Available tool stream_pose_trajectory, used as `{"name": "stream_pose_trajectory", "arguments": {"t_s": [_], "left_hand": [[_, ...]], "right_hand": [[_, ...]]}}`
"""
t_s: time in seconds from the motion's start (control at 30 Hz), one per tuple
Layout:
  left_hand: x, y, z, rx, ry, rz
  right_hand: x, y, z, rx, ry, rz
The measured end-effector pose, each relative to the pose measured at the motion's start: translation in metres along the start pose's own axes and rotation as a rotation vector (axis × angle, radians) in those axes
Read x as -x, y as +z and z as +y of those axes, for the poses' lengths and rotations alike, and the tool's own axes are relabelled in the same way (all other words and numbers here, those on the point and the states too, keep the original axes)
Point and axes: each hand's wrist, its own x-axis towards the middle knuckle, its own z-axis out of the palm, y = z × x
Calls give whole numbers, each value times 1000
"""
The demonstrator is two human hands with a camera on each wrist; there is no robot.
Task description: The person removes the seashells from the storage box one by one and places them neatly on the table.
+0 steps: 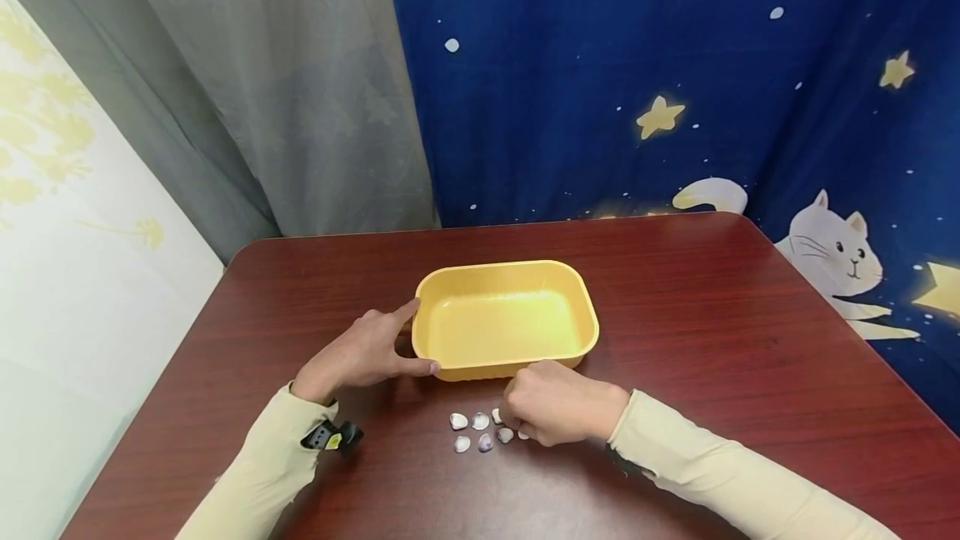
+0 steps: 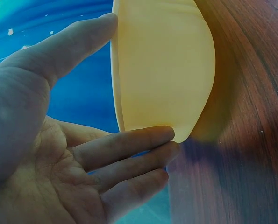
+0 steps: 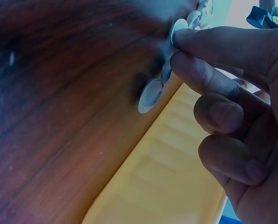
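Note:
A yellow rectangular basin (image 1: 506, 373) stands on the dark red table. At its left end rests my left hand (image 1: 367, 352), thumb and fingers spread along the rim and wall; in the left wrist view the fingers (image 2: 129, 144) lie nearly straight against the basin (image 2: 167, 70). In front of the basin small white and purplish seashells (image 1: 480, 421) lie in two rows. My right hand (image 1: 562, 402) is bent down over the right end of these rows. In the right wrist view its thumb tip overlaps one seashell (image 3: 177, 32); a firm pinch is unclear. Another seashell (image 3: 151, 95) lies close by.
The table (image 1: 675, 298) reaches back to a grey curtain (image 1: 322, 107) and a blue curtain (image 1: 562, 90) with stars and a white cat. A white patterned surface (image 1: 75, 273) is on the left. A black strap device (image 1: 330, 437) sits on the left wrist.

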Motion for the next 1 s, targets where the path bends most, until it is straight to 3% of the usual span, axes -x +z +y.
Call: {"name": "stream_pose_trajectory", "arguments": {"t_s": [0.27,0.73,1.0], "left_hand": [[0,-1,-1,-12,29,16],[0,2,-1,12,16,23],[2,6,-6,67,-3,32]], "right_hand": [[1,1,0,24,7,0],[2,0,1,-11,-6,17],[5,-8,5,-81,51,37]]}}
